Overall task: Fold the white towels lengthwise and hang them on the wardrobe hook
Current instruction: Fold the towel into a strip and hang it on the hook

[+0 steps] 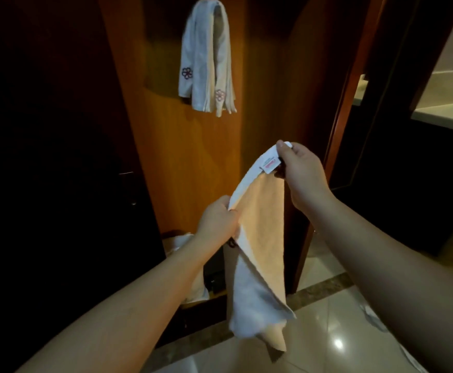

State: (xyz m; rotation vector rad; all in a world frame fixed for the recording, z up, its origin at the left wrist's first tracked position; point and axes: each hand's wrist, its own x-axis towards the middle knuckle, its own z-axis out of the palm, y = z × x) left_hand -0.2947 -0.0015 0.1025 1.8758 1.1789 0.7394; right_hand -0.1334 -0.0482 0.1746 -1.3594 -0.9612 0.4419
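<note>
A white towel [260, 246] hangs between my hands in front of the wooden wardrobe [193, 162]. My right hand [300, 173] pinches its top corner, where a small label shows. My left hand [217, 222] grips the same top edge lower and to the left. The rest of the towel droops in loose folds toward the floor. Higher up, folded white towels [206, 57] with embroidered flowers hang from a hook on the wardrobe panel; the hook itself is hidden by the cloth.
More white cloth [179, 243] lies in the low, dark wardrobe opening behind my left arm. A glossy tiled floor [324, 335] lies below. To the right, a doorway opens onto a bathroom counter [440, 114].
</note>
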